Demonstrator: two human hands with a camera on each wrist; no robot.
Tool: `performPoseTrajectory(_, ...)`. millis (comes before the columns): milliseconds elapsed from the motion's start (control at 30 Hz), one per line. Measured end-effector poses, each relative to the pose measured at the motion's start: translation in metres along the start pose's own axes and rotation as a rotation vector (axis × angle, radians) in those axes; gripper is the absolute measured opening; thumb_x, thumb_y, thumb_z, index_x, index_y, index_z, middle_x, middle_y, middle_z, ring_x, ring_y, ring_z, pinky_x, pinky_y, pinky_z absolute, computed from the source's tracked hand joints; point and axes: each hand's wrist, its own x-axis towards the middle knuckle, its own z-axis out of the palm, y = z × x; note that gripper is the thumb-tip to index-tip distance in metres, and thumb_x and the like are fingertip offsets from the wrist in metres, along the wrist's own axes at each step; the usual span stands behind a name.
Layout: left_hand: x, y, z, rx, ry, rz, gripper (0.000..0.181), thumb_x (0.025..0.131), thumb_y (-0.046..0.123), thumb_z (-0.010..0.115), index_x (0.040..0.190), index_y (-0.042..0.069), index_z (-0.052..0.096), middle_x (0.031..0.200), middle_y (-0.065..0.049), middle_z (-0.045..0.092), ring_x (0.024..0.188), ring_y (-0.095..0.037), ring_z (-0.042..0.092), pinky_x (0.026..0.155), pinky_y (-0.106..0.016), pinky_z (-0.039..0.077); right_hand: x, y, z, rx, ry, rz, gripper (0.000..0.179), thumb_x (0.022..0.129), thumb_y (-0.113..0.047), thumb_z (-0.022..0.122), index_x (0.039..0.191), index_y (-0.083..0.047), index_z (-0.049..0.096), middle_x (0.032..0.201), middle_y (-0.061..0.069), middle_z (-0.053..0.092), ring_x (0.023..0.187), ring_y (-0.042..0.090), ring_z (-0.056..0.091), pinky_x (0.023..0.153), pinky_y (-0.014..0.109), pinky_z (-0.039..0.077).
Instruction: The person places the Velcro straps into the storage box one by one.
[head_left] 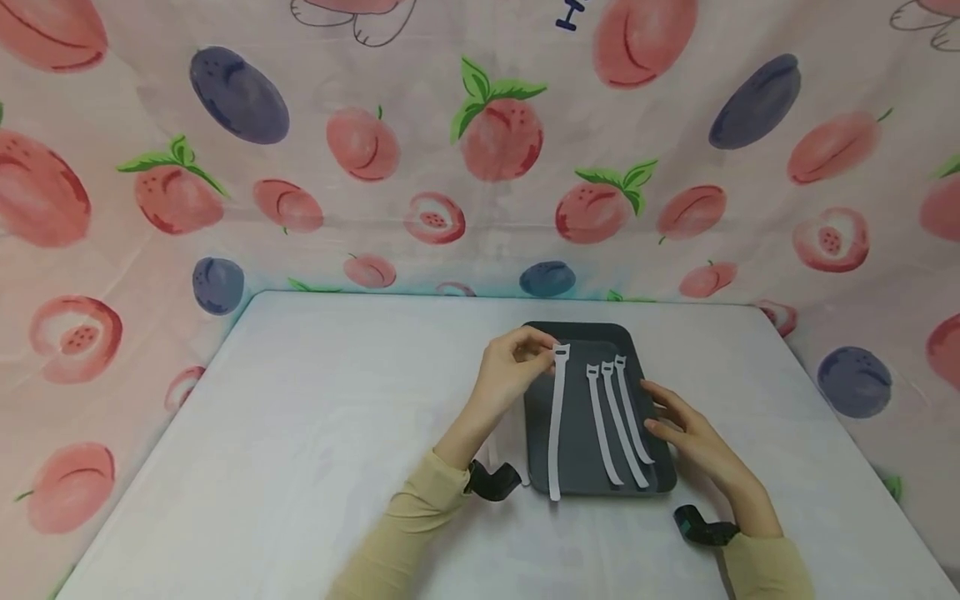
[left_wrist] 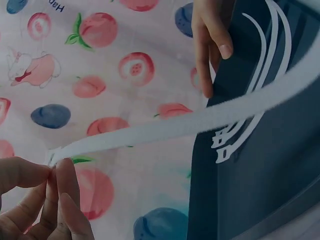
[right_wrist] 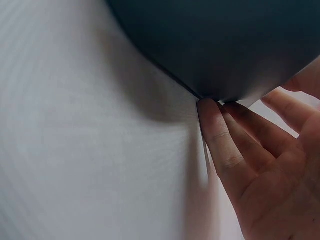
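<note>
My left hand (head_left: 506, 375) pinches a white hook-and-loop cable tie (head_left: 557, 425) by its slotted head, between thumb and fingertips. The tie hangs lengthwise over the left side of a dark grey tray (head_left: 577, 475), its tail reaching the near rim. Three more white cable ties (head_left: 609, 425) lie side by side in the tray's right half, heads toward the far end. With fingers extended, my right hand (head_left: 693, 433) touches the tray's right wall; its fingertips (right_wrist: 210, 110) meet the tray's underside edge in the right wrist view.
Beside the tray's left wall, a white strip (head_left: 526, 467) lies on the white table (head_left: 300, 433), partly hidden by the left wrist. Black wrist cameras (head_left: 495, 482) sit on both wrists. A fruit-patterned cloth (head_left: 480, 208) hangs behind the table.
</note>
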Motion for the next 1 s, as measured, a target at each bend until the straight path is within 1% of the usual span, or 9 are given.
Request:
performPoseTrajectory(133, 0.010, 0.002, 0.001, 0.031, -0.040, -0.013, 0.013, 0.091, 0.012, 0.063, 0.101, 0.012, 0.071, 0.088, -0.012, 0.069, 0.082, -0.034, 0.069, 0.074, -0.023, 0.050, 0.000, -0.001, -0.001, 0.008, 0.002, -0.001, 0.066, 0.096, -0.028, 0.057, 0.153, -0.019, 0.024, 0.154, 0.025, 0.026, 0.135, 0.050, 0.034, 0.100, 0.070, 0.030)
performPoseTrajectory(200, 0.016, 0.003, 0.002, 0.043, -0.057, -0.016, 0.012, 0.091, 0.011, 0.064, 0.101, 0.011, 0.071, 0.087, -0.012, 0.069, 0.084, -0.036, 0.069, 0.074, -0.023, 0.050, 0.000, 0.000, -0.001, 0.009, 0.002, -0.002, 0.067, 0.096, -0.028, 0.057, 0.153, -0.019, 0.024, 0.154, 0.025, 0.027, 0.135, 0.050, 0.034, 0.100, 0.071, 0.030)
performPoseTrajectory(267, 0.021, 0.003, 0.002, 0.053, -0.073, -0.020, 0.012, 0.090, 0.011, 0.064, 0.100, 0.011, 0.071, 0.087, -0.011, 0.070, 0.081, -0.032, 0.070, 0.073, -0.024, 0.052, 0.000, 0.000, -0.001, 0.006, 0.002, 0.001, 0.067, 0.096, -0.028, 0.057, 0.153, -0.019, 0.024, 0.154, 0.025, 0.026, 0.135, 0.050, 0.033, 0.100, 0.071, 0.029)
performPoseTrajectory(467, 0.036, 0.001, 0.002, 0.086, -0.132, -0.045, 0.013, 0.090, 0.010, 0.063, 0.100, 0.010, 0.071, 0.085, -0.012, 0.072, 0.082, -0.028, 0.070, 0.071, -0.024, 0.052, 0.000, 0.000, 0.000, 0.013, -0.002, 0.027, 0.068, 0.096, -0.030, 0.058, 0.153, -0.020, 0.023, 0.155, 0.024, 0.025, 0.136, 0.051, 0.031, 0.102, 0.072, 0.027)
performPoseTrajectory(500, 0.038, 0.000, 0.002, 0.090, -0.141, -0.050, 0.013, 0.090, 0.010, 0.063, 0.101, 0.009, 0.071, 0.085, -0.013, 0.072, 0.083, -0.028, 0.070, 0.071, -0.027, 0.053, 0.001, 0.000, 0.000, 0.014, -0.002, 0.032, 0.068, 0.096, -0.031, 0.058, 0.154, -0.021, 0.023, 0.155, 0.024, 0.025, 0.136, 0.051, 0.031, 0.102, 0.072, 0.027)
performPoseTrajectory(667, 0.051, -0.004, 0.004, 0.092, -0.168, -0.095, 0.015, 0.091, 0.009, 0.063, 0.103, 0.007, 0.071, 0.089, -0.014, 0.072, 0.075, -0.016, 0.069, 0.078, -0.038, 0.055, 0.000, -0.001, 0.000, 0.012, -0.001, 0.035, 0.069, 0.096, -0.031, 0.058, 0.154, -0.021, 0.023, 0.156, 0.024, 0.024, 0.137, 0.051, 0.030, 0.102, 0.072, 0.026)
performPoseTrajectory(767, 0.057, -0.005, 0.007, 0.094, -0.180, -0.130, 0.015, 0.091, 0.010, 0.064, 0.104, 0.007, 0.071, 0.089, -0.015, 0.072, 0.079, -0.022, 0.070, 0.079, -0.042, 0.055, 0.000, 0.000, 0.000, 0.015, 0.000, 0.020, 0.068, 0.096, -0.030, 0.058, 0.153, -0.020, 0.024, 0.155, 0.024, 0.025, 0.136, 0.051, 0.031, 0.102, 0.072, 0.027)
performPoseTrajectory(900, 0.066, -0.008, 0.009, 0.105, -0.193, -0.162, 0.015, 0.090, 0.010, 0.065, 0.103, 0.007, 0.071, 0.089, -0.014, 0.072, 0.090, -0.033, 0.070, 0.071, -0.031, 0.055, -0.001, 0.001, -0.001, 0.017, 0.002, -0.003, 0.066, 0.096, -0.028, 0.058, 0.153, -0.019, 0.025, 0.155, 0.024, 0.027, 0.135, 0.050, 0.033, 0.101, 0.071, 0.029)
performPoseTrajectory(1000, 0.071, -0.013, 0.010, 0.120, -0.194, -0.185, 0.014, 0.090, 0.011, 0.064, 0.103, 0.008, 0.071, 0.091, -0.012, 0.072, 0.087, -0.029, 0.071, 0.066, -0.025, 0.053, -0.001, 0.001, 0.000, 0.016, 0.003, -0.004, 0.066, 0.096, -0.028, 0.058, 0.153, -0.019, 0.025, 0.154, 0.024, 0.028, 0.135, 0.049, 0.034, 0.101, 0.070, 0.029)
